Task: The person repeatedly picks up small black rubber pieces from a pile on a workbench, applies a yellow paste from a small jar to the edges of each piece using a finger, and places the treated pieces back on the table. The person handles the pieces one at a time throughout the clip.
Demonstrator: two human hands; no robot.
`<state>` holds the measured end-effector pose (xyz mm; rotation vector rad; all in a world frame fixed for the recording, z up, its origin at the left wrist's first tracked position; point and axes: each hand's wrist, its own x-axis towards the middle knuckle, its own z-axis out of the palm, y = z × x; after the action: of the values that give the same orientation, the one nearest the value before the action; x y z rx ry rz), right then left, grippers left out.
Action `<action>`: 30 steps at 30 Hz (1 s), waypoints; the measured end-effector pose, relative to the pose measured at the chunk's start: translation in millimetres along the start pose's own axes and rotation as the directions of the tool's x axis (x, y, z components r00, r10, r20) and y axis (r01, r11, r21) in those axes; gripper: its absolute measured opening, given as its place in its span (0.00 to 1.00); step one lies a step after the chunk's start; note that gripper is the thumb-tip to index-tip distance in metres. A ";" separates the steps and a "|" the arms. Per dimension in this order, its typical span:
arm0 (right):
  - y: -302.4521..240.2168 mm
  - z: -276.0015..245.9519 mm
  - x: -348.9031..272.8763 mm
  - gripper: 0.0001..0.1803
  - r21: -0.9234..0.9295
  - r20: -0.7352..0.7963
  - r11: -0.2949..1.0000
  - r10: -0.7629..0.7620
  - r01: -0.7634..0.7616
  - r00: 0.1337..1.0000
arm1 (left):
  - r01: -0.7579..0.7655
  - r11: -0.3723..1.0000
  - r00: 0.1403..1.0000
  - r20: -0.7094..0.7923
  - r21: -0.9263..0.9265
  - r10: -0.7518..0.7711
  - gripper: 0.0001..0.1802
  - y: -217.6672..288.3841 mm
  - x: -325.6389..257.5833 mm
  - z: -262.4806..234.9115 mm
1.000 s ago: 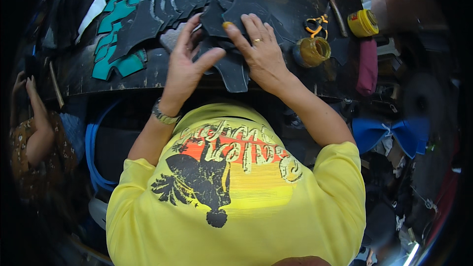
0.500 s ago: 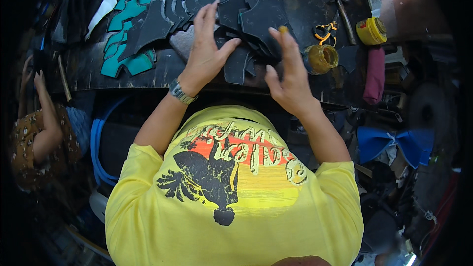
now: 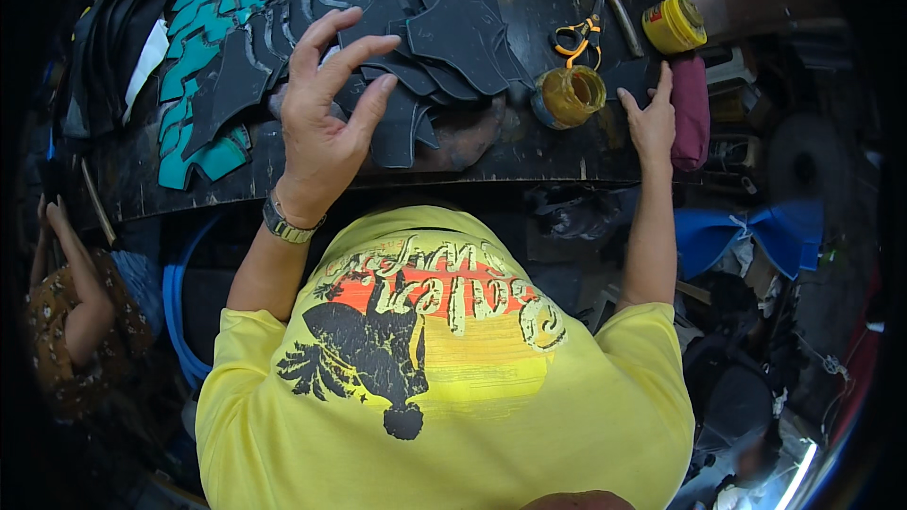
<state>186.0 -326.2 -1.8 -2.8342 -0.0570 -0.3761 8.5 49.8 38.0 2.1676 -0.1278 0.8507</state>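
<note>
My left hand (image 3: 324, 123) hovers with fingers spread over a pile of black cut-out shoe pieces (image 3: 444, 33) on the dark worktable (image 3: 529, 156), its fingertips touching the pile and holding nothing. A metal watch sits on that wrist. My right hand (image 3: 652, 118) lies flat at the table's right end, fingers extended onto a small black piece (image 3: 631, 76) beside a maroon pouch (image 3: 690, 109). An open amber glue jar (image 3: 572, 94) stands between my hands.
Orange-handled scissors (image 3: 578, 35) and a yellow lid (image 3: 673, 25) lie behind the jar. Teal and black cut pieces (image 3: 194, 66) fan out at the left. Another person's arm (image 3: 80, 283) shows at lower left. Blue cloth (image 3: 756, 231) lies lower right.
My right hand has left the pile of black pieces and moved right, past the glue jar to the pouch. My left hand stays over the pile, fingers now more spread.
</note>
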 end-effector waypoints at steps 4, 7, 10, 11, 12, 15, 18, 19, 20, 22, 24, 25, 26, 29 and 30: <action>17.0 15.8 9.0 0.48 0.179 -0.021 0.983 0.043 -0.038 0.999 | -0.016 0.999 0.999 0.041 -0.037 0.017 0.17 6.7 3.0 7.9; 23.3 18.5 12.0 0.47 0.463 -0.049 0.879 0.152 -0.113 0.987 | -0.029 0.999 0.998 0.048 -0.046 0.031 0.16 9.0 1.8 9.3; 14.1 -0.6 13.5 0.40 0.876 -0.129 0.482 0.222 0.006 0.967 | 0.029 0.986 0.998 0.062 -0.166 -0.019 0.15 12.1 1.8 6.0; 7.0 -14.3 12.1 0.40 0.875 -0.234 0.465 0.159 0.137 0.959 | 0.049 0.970 0.997 0.072 -0.236 -0.033 0.15 13.6 3.2 4.4; -1.8 -32.6 11.8 0.39 0.869 -0.292 0.465 0.204 0.170 0.934 | 0.036 0.966 0.997 0.078 -0.256 -0.017 0.14 15.2 5.6 3.3; -41.5 -89.6 6.7 0.38 0.876 -0.414 0.299 0.063 0.379 0.908 | -0.016 0.936 0.995 0.091 -0.352 0.051 0.14 21.3 18.4 2.3; -91.2 -125.7 -9.8 0.39 0.911 -0.307 0.179 -0.305 0.371 0.902 | 0.032 0.891 0.986 0.161 -0.452 0.046 0.19 35.7 27.2 9.4; -108.3 -126.3 -18.0 0.40 0.924 -0.236 0.179 -0.431 0.339 0.871 | 0.082 0.875 0.978 0.208 -0.478 0.022 0.21 41.5 28.3 14.0; -123.8 -125.0 -25.9 0.41 0.938 -0.163 0.163 -0.570 0.305 0.805 | 0.132 0.856 0.967 0.254 -0.499 -0.001 0.24 46.7 28.6 18.6; -146.5 -115.9 -45.3 0.43 0.938 -0.033 0.255 -0.613 0.237 0.790 | 0.379 0.738 0.881 0.463 -0.559 -0.101 0.28 54.1 27.7 32.2; -155.7 -104.9 -56.6 0.41 0.953 -0.038 0.221 -0.596 0.209 0.802 | 0.686 0.469 0.664 0.742 -0.556 -0.092 0.22 49.4 28.4 38.2; -154.0 -100.8 -58.7 0.39 0.952 -0.045 0.220 -0.583 0.211 0.811 | 0.682 0.462 0.678 0.727 -0.567 -0.111 0.19 47.4 24.1 37.7; -146.9 -101.7 -56.9 0.33 0.946 -0.002 0.265 -0.573 0.188 0.820 | 0.694 0.465 0.674 0.724 -0.551 -0.148 0.17 43.9 19.7 36.2; -115.1 -104.8 -30.0 0.21 0.717 -0.120 0.545 -0.517 0.434 0.847 | 0.718 0.354 0.693 0.665 -0.599 -0.281 0.15 29.1 10.4 31.5; -105.1 -101.4 -26.0 0.25 0.703 -0.051 0.609 -0.474 0.369 0.879 | 0.722 0.297 0.692 0.637 -0.625 -0.340 0.15 24.5 8.0 29.7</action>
<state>127.6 -253.9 113.7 -2.0401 -0.7562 -0.1805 21.9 13.5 44.8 1.1876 0.0231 -0.1367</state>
